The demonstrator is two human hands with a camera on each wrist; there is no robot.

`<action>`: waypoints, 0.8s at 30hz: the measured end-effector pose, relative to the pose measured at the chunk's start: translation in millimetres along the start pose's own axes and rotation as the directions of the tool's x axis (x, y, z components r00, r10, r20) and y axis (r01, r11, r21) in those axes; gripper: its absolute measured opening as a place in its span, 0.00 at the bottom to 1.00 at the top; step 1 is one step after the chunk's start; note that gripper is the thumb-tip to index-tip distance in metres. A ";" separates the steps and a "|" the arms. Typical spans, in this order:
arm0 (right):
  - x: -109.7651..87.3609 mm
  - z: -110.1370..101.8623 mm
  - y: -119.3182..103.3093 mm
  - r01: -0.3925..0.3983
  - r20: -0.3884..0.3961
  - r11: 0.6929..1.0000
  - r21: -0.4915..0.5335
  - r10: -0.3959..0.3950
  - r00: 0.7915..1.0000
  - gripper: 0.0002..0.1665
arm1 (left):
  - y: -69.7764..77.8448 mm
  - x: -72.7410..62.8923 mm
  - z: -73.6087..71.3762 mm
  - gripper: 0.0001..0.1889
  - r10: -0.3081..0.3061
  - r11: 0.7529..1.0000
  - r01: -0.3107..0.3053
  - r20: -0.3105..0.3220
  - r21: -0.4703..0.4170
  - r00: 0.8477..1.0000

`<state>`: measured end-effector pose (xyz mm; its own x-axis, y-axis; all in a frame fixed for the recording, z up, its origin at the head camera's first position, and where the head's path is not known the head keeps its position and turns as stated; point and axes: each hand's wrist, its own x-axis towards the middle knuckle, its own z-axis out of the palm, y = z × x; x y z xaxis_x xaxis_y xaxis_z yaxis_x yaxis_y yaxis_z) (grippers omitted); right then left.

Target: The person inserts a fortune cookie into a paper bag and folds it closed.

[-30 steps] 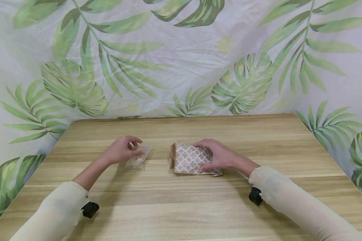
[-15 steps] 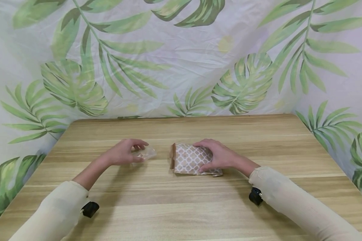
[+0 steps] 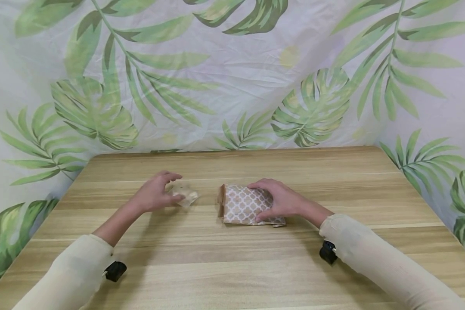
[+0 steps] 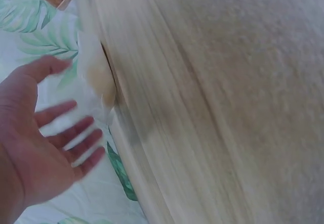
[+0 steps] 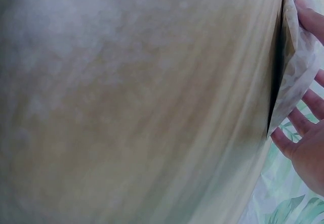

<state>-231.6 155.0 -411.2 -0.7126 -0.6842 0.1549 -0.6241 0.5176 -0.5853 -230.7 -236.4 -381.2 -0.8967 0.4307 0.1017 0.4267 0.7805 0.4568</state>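
Note:
My left hand (image 3: 159, 193) is over the left middle of the table, its thumb and fingers spread apart. Just off its fingertips is a small clear plastic packet (image 3: 191, 197) with something pale inside; it appears in the left wrist view as a packet (image 4: 98, 77) beyond the parted fingers. To the right lies a tan bag (image 3: 242, 204) with a white lattice pattern, its brown mouth facing left. My right hand (image 3: 280, 199) grips the bag's right end, thumb on the near edge and fingers on the far edge. In the right wrist view the fingers hold the bag's side (image 5: 298, 67).
The wooden table (image 3: 232, 267) ends at a back edge against a leaf-printed cloth (image 3: 232, 86). A black wrist camera (image 3: 116, 271) hangs under the left sleeve, and another black camera (image 3: 328, 252) under the right sleeve.
The plastic packet has shifted right and turned beside the left hand. The left hand moved right, then drew back left with its fingers spreading. The right hand and the bag have stayed put.

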 end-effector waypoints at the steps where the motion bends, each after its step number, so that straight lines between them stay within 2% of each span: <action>1: 0.0 -0.1 -0.3 -0.001 0.002 1.000 0.000 0.001 1.000 0.54 | 0.6 -0.3 0.7 0.37 -0.034 0.998 0.034 -0.005 0.044 0.999; 4: -0.2 -0.5 -1.8 -0.006 0.008 1.000 0.002 0.006 1.000 0.55 | 1.7 -0.9 2.7 0.48 -0.114 0.981 0.113 0.001 0.159 0.993; 6: -0.3 -0.7 -2.4 -0.007 0.010 1.000 0.001 0.007 1.000 0.55 | 1.9 -1.1 3.7 0.50 -0.148 0.970 0.143 0.011 0.197 0.989; 16: 0.3 0.5 -1.1 -0.013 0.002 1.000 -0.008 0.013 1.000 0.55 | 7.9 -2.3 4.8 0.54 -0.190 0.959 0.175 0.049 0.221 0.981; 20: 0.8 0.8 -0.4 -0.016 0.002 1.000 -0.010 0.016 1.000 0.54 | 7.4 -2.2 4.1 0.51 -0.165 0.967 0.150 0.061 0.207 0.984; 24: 0.5 0.5 -0.6 -0.019 0.003 1.000 -0.008 0.019 1.000 0.55 | 4.2 -2.3 3.0 0.47 -0.101 0.985 0.089 0.077 0.149 0.992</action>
<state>-231.4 154.1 -411.2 -0.7231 -0.6761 0.1413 -0.6133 0.5343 -0.5817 -226.5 -232.7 -382.2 -0.9235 0.3833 -0.0131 0.3582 0.8743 0.3275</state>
